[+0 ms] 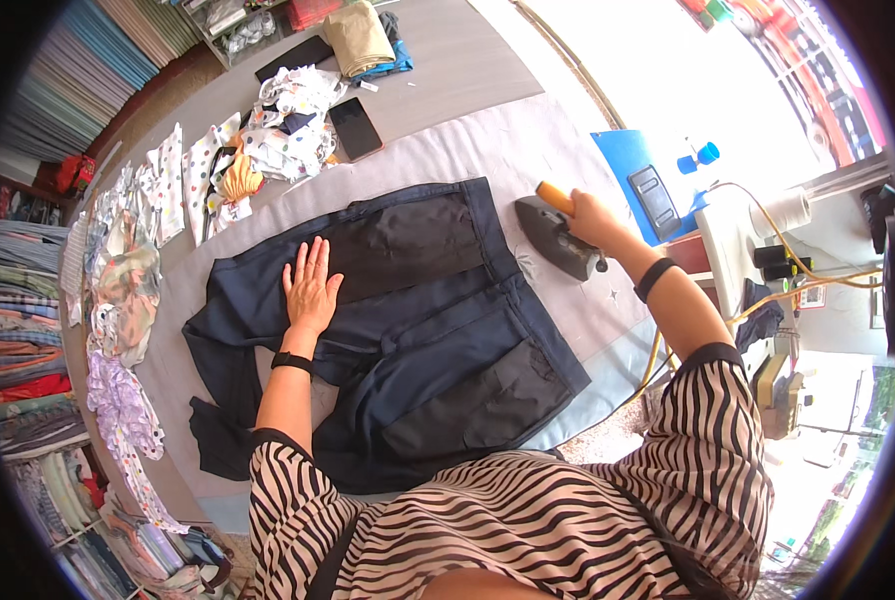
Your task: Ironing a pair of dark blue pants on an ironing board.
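Dark blue trousers (432, 322), turned inside out with black pocket bags showing, lie spread on a cloth-covered table (560, 135). My left hand (311, 289) rests flat on the upper part of them, fingers spread and palm down, holding nothing. To the right of the waistband, my right hand (594, 219) grips the orange handle of a clothes iron (556, 236). The iron is beside the trousers, over the pale cloth; whether its sole touches the cloth I cannot tell.
Patterned fabric scraps (290, 124) and a dark phone or tablet (355, 129) lie beyond the trousers. At right are a blue board (616, 161) with an iron rest (654, 202), a thread cone (781, 212) and a yellowish cord (785, 289). Folded fabrics (24, 315) fill shelves at left.
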`<state>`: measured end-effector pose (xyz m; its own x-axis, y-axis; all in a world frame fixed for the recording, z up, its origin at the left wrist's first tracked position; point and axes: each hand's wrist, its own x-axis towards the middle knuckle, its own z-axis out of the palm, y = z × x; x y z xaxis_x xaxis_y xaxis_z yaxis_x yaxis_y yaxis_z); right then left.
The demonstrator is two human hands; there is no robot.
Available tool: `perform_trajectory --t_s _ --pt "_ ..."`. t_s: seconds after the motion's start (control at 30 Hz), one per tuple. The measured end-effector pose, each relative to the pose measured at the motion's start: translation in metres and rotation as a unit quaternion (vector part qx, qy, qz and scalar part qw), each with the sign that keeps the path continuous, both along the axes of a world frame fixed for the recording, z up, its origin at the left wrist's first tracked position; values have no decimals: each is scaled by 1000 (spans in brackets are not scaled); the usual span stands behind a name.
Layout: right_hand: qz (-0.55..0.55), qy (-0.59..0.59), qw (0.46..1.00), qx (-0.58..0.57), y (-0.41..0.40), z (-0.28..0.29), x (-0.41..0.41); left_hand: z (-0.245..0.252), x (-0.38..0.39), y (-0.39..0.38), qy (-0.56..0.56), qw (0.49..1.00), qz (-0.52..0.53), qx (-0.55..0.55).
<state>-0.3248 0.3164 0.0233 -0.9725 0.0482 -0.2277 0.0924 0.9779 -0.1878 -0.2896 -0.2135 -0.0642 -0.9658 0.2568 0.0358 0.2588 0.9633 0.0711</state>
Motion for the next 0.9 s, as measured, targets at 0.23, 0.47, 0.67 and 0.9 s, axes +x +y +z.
perform_trajectory --t_s 0.23,0.47,0.67,0.9 --pt "20 184 983 9 4 1 17 22 -3 22 -113 992 47 -37" --pt "-9 74 995 -64 -90 -43 73 63 53 154 20 930 -61 362" --pt "-45 112 964 -239 -111 -34 73 74 84 205 -186 754 63 627" --pt "174 72 786 -588 -171 10 153 86 101 185 -157 748 153 626"
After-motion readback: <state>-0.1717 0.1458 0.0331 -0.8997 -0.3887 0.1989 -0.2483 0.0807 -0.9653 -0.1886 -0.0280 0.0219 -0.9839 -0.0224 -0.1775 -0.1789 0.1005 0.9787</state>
